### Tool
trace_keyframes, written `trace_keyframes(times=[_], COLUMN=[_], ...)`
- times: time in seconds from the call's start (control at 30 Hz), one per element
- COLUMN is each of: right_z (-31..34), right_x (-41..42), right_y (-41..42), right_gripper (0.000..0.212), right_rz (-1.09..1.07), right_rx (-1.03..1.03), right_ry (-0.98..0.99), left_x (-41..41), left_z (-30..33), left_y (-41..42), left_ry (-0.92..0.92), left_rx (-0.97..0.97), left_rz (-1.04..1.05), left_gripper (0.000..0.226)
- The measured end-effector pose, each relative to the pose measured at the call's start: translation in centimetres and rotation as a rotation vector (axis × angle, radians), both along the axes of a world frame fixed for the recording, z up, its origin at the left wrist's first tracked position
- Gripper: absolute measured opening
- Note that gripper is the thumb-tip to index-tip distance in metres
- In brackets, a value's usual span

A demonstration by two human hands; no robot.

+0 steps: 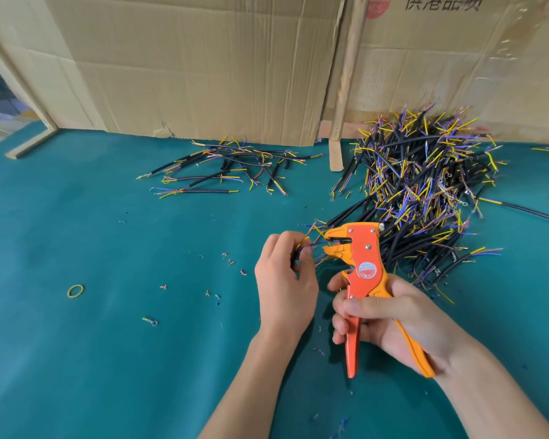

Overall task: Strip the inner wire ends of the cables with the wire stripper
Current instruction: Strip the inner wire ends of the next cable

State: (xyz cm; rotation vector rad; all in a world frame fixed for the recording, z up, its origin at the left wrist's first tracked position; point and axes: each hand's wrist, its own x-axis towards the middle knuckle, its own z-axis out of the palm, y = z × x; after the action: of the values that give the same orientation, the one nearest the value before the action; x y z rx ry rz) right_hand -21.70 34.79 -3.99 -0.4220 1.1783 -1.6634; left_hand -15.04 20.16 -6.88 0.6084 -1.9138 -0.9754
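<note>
While the right hand (390,315) curls round both handles of the orange wire stripper (365,264), its head points to 10 o'clock, jaws parted. Left hand (284,277), just at 9 o'clock of the stripper head, fingers curled and pinching a short cable (301,245); yellow and blue inner wires fan toward the jaws, a blue one reaching the jaw mouth. Whether it sits inside, cannot tell. Big heap of black cables (425,191) at 1 o'clock of the hands, touching the cardboard wall (203,64). Smaller loose batch (229,169) at 11 o'clock. Green table mat (92,359) carries insulation scraps (232,263) at 9 o'clock of the left hand, and a yellow rubber band (75,291) further out.
</note>
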Motion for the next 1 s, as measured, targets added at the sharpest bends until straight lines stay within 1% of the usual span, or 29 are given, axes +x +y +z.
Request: trace_keyframes(times=[0.17,0.4,0.73,0.9,1.0], right_z=[-0.11,-0.26,-0.37,-0.30,-0.25], right_x=[0.18,0.08,-0.04,-0.04,0.05], right_y=[-0.10,-0.21,-0.08,-0.11,-0.15], right_gripper=[0.048,0.029,0.032,0.020,0.020], right_rz=[0.007,0.002,0.021,0.017,-0.001], right_rx=[0.004,0.007,0.005,0.007,0.022], right_ry=[0.006,0.000,0.005,-0.009,-0.018], left_x=[0.03,0.12,0.19,0.15,0.18], left_z=[-0.05,0.08,0.08,-0.03,-0.07], left_y=[0.06,0.13,0.14,0.12,0.12], left_ry=[0.005,0.015,0.014,0.027,0.031], left_rx=[-0.009,-0.022,-0.060,-0.061,-0.060], left_rz=[-0.019,-0.030,-0.017,-0.018,-0.024], left_gripper=[0.013,0.015,0.012,0.012,0.012])
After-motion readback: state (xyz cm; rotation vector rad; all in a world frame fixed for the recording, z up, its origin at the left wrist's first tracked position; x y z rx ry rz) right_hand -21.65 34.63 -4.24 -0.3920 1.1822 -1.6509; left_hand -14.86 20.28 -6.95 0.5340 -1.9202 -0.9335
